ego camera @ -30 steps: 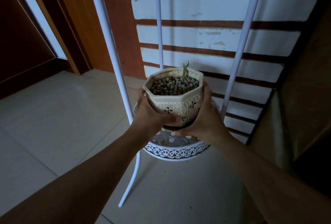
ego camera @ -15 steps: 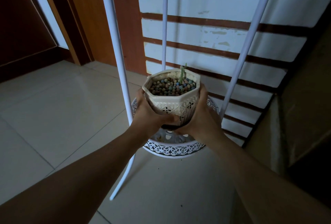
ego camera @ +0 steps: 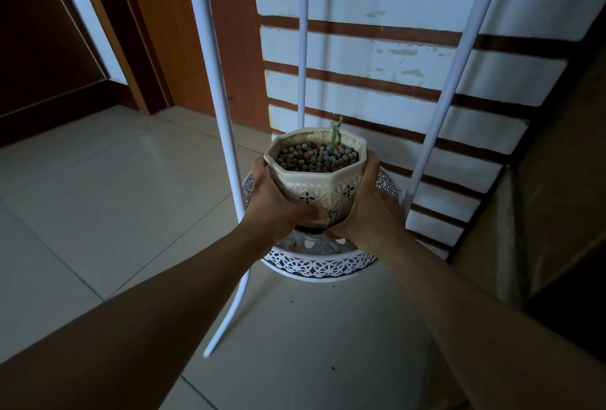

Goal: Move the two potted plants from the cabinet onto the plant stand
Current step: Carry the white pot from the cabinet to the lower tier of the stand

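Note:
A cream octagonal potted plant, topped with coloured pebbles and one thin green stem, is held upright just above the round lace-edged tray of the white plant stand. My left hand wraps its left side and my right hand its right side, fingers meeting under the base. Whether the pot's bottom touches the tray is hidden by my hands. The stand's white poles rise around the pot. The second potted plant is out of view.
A striped white-and-brown wall stands right behind the stand. Wooden door frames are at the upper left. Pale floor tiles spread to the left and below. A beige cabinet side closes in on the right.
Both hands have carried the pot a little lower and further in between the stand's poles, closer to the tray. The grip is unchanged.

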`<state>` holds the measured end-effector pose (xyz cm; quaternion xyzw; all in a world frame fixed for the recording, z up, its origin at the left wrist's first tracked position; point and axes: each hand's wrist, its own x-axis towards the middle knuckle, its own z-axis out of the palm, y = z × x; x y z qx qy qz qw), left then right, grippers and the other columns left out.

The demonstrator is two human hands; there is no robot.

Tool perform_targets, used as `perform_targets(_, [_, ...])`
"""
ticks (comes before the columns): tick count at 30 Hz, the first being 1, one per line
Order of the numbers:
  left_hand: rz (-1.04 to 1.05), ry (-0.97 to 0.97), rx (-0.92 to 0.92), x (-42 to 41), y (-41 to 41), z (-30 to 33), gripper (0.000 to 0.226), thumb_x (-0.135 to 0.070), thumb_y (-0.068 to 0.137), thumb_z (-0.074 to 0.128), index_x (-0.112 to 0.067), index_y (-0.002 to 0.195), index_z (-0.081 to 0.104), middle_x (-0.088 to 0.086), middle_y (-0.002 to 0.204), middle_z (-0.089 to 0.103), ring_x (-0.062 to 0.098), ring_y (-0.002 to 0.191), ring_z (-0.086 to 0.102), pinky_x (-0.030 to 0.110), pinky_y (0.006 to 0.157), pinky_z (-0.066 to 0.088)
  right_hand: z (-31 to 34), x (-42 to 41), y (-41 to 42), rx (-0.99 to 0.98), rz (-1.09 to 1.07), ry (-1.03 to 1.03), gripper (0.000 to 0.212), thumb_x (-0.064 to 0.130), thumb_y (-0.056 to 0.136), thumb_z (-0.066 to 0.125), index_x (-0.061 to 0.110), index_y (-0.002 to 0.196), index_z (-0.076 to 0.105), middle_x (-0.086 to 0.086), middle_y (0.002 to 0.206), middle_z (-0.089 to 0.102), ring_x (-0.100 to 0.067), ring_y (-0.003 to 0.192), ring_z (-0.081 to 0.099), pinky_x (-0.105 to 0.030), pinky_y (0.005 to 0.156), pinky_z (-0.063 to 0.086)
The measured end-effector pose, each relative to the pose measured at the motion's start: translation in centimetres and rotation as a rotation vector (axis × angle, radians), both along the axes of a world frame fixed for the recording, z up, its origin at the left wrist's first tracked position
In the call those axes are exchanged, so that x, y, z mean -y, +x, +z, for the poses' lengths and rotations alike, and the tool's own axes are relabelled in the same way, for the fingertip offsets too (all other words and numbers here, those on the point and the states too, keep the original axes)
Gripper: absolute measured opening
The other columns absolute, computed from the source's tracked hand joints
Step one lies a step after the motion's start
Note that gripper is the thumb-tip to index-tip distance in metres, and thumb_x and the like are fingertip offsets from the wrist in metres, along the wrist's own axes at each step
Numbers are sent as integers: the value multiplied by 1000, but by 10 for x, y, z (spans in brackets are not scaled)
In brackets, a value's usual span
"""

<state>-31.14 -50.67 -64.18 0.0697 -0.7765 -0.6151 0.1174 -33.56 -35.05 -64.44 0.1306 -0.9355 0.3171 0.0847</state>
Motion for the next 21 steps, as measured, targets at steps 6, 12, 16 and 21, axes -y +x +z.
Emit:
perform_targets(6, [5, -32, 7, 1, -2, -1, 99, -11, 43, 88, -31, 120, 28, -20, 101, 52, 3, 96, 53, 26, 68, 57, 0, -1, 0, -2, -2, 10, 141, 35, 47, 89, 19, 147, -8, -7, 135, 56, -29, 112, 61, -39, 81, 51])
perform_targets(12, [16, -101, 22, -3, 3, 0, 98, -12, 43, 88, -37, 114, 25, -24, 98, 48, -3, 90, 49, 29, 72, 55, 0, -3, 5, 19, -2, 41, 131, 38, 55, 86, 16, 147, -4, -5, 137, 54, -27, 119, 57, -39, 87, 48])
perform_targets(16, [30, -196, 7, -10, 9, 4, 105, -12, 44, 88, -25, 129, 27, -23, 100, 46, 9, 101, 49, 35, 87, 51, 8, -9, 9, 110, 64, 25, 118, 29, 69, 79, 17, 148, -7, -5, 142, 47, -26, 125, 51, -40, 96, 46])
perform_targets(21, [-28, -141, 44, -13, 21, 8, 109, -10, 50, 87, -21, 138, 23, -16, 108, 49, 12, 109, 49, 26, 79, 54, 14, -19, 13, 181, 185, -238, 90, 11, 77, 72, 22, 147, 17, -1, 142, 46, -18, 127, 48, -35, 102, 45])
